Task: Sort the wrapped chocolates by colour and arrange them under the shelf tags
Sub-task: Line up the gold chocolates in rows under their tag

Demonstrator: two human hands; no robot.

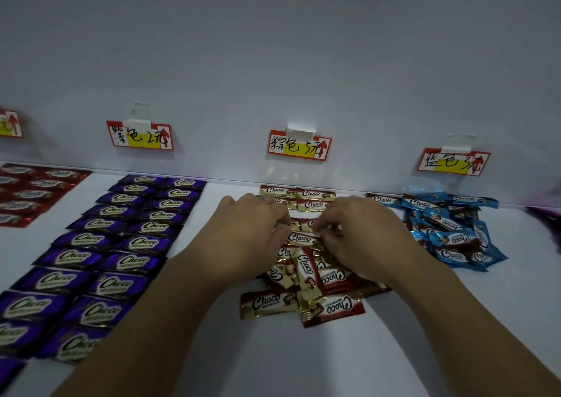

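my left hand (255,229) and right hand (361,232) each pinch an end of one brown-and-gold foil-wrapped chocolate (303,224), fingers curled, to square it into the rows begun under the red-and-yellow paper shelf tag (299,146) (the loose brown heap (306,278) lies nearer me on the white tabletop (425,320)).

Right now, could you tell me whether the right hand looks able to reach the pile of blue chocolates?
Probably yes: the blue chocolates lie just beside the right hand, with only bare shelf between. It must first release the brown chocolate it pinches.
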